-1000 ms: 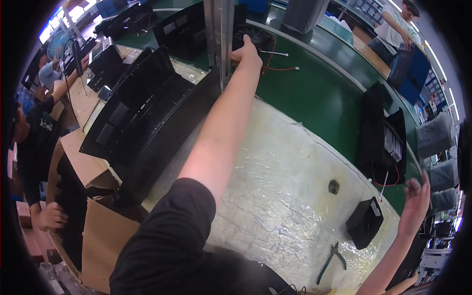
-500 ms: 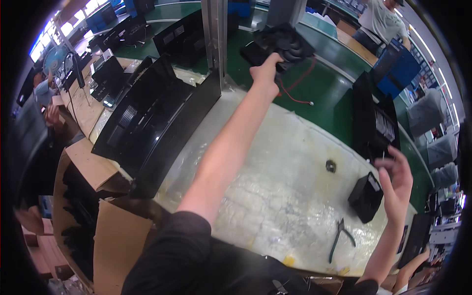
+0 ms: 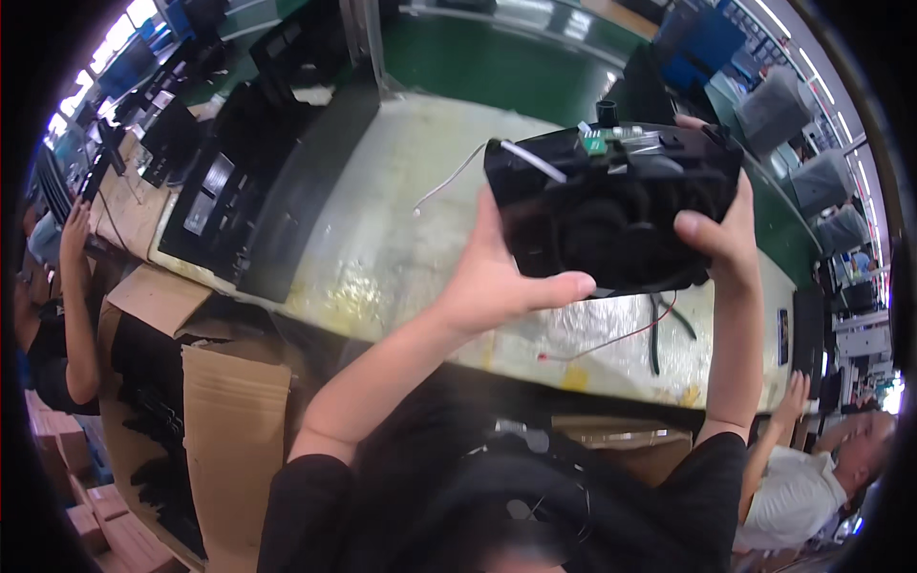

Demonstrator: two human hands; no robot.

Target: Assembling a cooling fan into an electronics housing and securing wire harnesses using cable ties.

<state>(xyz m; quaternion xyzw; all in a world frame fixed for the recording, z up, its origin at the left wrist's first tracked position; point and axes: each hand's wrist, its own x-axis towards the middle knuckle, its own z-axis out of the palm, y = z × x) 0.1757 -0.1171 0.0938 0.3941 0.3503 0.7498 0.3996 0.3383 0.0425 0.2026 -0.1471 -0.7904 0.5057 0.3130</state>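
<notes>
Both hands grip a black plastic fan unit [image 3: 611, 229], raised above the near part of the bench. My left hand [image 3: 506, 277] clasps its left end, thumb across the lower front edge. Around the right end is my right hand [image 3: 726, 229], its thumb on the front face. A small green circuit board [image 3: 594, 143] shows on the upper edge. One pale wire [image 3: 449, 180] dangles off the left side, and a thin red wire [image 3: 611, 344] hangs below. Partly covered by the unit, green-handled cutting pliers [image 3: 655, 334] lie on the bench.
The bench [image 3: 382, 239] has a pale, film-covered top, with a green conveyor [image 3: 478, 57] beyond. Large black panels [image 3: 306, 181] stand at left, above an open cardboard box [image 3: 234, 401] of black parts. Another person [image 3: 802, 487] is close at lower right.
My left hand has brought the fan unit from over the conveyor back toward me. My right hand, free before, now holds it too. The small black box at right is no longer visible.
</notes>
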